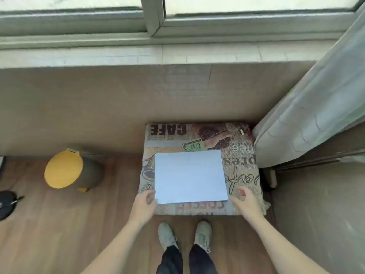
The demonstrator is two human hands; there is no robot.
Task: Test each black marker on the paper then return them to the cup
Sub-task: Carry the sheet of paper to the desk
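Paper lies flat on a patterned cushion, a hand at each near corner.

The paper (189,177) rests on the cushion (243,161), which sits on the wood floor (59,224) below a window sill (118,56); the left hand (145,204) touches the near left corner, fingers loosely curled, gripping nothing clearly; the right hand (245,202) hovers just beside the near right corner, fingers relaxed, holding nothing; a yellow-lidded bin (69,171) stands well to the left; a grey curtain (316,105) hangs far right; two shoes (185,236) stand near.

Black pouch (7,204) cut by left edge; both forearms cut by bottom edge.
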